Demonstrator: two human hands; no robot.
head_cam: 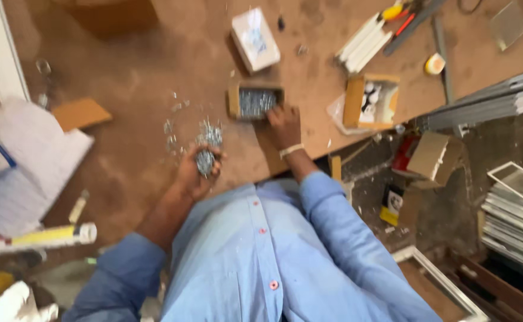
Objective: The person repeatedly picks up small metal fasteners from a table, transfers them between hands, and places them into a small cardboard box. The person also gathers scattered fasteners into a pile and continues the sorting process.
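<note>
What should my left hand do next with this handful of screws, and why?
Probably carry the left hand over to the small open box and drop in its screws. The box already holds similar ones, and the right hand rests at its edge.

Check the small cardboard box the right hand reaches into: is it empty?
No: the small cardboard box at the right hand is filled with silvery metal screws, and the left hand grips a bunch of them too.

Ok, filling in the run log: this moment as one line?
left hand: holds bunch of screws | right hand: at open screw box | surface: brown worktable
</note>
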